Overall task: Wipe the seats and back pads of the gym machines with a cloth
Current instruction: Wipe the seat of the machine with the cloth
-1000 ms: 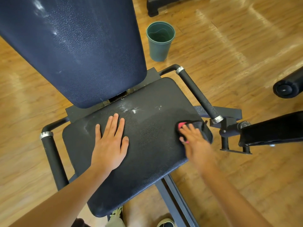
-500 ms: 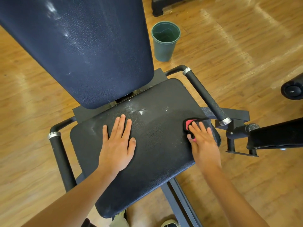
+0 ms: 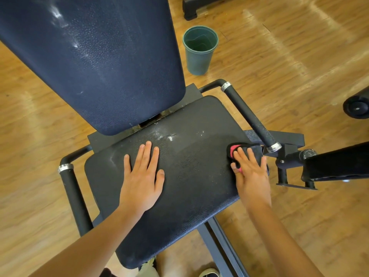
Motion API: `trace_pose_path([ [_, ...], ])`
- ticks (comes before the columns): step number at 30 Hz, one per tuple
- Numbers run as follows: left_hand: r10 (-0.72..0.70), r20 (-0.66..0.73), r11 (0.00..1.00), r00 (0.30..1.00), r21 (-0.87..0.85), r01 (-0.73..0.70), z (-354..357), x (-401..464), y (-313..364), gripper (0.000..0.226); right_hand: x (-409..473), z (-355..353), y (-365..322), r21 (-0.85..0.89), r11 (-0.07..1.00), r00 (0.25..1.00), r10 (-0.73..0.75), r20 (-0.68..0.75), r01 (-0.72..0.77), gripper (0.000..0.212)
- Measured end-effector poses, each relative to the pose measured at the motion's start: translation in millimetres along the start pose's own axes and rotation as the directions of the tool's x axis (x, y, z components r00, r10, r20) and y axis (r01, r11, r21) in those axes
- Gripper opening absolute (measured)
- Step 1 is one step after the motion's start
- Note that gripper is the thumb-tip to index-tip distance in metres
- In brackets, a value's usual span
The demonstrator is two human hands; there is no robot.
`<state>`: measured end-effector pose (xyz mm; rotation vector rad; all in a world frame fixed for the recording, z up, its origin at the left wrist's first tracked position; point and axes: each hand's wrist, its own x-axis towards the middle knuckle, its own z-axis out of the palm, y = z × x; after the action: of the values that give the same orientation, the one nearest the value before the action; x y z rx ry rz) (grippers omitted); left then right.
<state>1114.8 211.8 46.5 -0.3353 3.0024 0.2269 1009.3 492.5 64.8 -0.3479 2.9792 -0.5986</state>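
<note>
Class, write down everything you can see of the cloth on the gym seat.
The cloth is small, dark and soft-looking, with a pink patch showing at its left side. It lies bunched at the right edge of the black seat pad, near the right handle. The right hand presses it down with straight fingers and hides much of it. Its full shape cannot be told.

Your left hand lies flat on the black seat, fingers straight and close together. Just past your left fingertips there are white dusty marks on the seat. Your right hand presses a black and pink cloth down at the seat's right edge. The cloth sticks out past your right fingertips. Just beyond it is a black handle bar. The big blue back pad stands beyond your left fingers. A green cup sits on the wooden floor, far past your right fingers.
</note>
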Motion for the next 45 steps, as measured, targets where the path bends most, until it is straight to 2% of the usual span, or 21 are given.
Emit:
trace_pose_path([
  [3,-0.002,-0.001,1.0,1.0,0.001,0.002,0,0,0,0.065,6,10,-25,0.11,0.992,0.998,0.062,0.005,-0.062,0.045],
  [6,-0.001,0.002,1.0,1.0,0.006,0.001,1,0,0,0.065,20,10,-35,0.166,0.984,0.998,0.06,0.033,-0.064,0.039],
  [12,0.001,-0.004,1.0,1.0,0.012,-0.001,2,0,-1,0.065,33,4,-28,0.175,0.983,0.994,0.039,0.106,-0.057,0.042],
  [16,-0.001,0.0,1.0,1.0,0.005,0.001,1,0,-1,0.065,-5,-5,-19,0.181,0.983,0.993,0.016,0.119,-0.038,0.042],
  [19,-0.002,-0.006,1.0,1.0,-0.003,0.002,1,0,0,0.065,-22,-3,-4,0.217,0.974,0.98,0.021,0.197,-0.065,0.047],
  [21,-0.001,-0.008,1.0,1.0,-0.008,0.001,1,0,0,0.065,-8,0,-9,0.254,0.959,0.98,0.077,0.184,-0.123,0.044],
  [24,-0.005,-0.005,1.0,1.0,0.002,0.005,1,-1,0,0.065,28,1,-32,0.239,0.963,0.988,0.097,0.116,-0.123,0.04],
  [29,-0.001,0.001,1.0,1.0,-0.009,0.001,1,-1,0,0.065,70,4,-52,0.257,0.956,0.987,0.116,0.112,-0.142,0.04],
  [37,-0.004,0.002,1.0,1.0,-0.006,0.004,2,0,-1,0.065,-15,-5,-23,0.29,0.952,0.982,0.048,0.185,-0.101,0.043],
  [45,-0.004,-0.007,1.0,1.0,-0.005,0.004,2,0,0,0.065,82,1,-54,0.233,0.97,0.994,0.049,0.097,-0.07,0.038],
])
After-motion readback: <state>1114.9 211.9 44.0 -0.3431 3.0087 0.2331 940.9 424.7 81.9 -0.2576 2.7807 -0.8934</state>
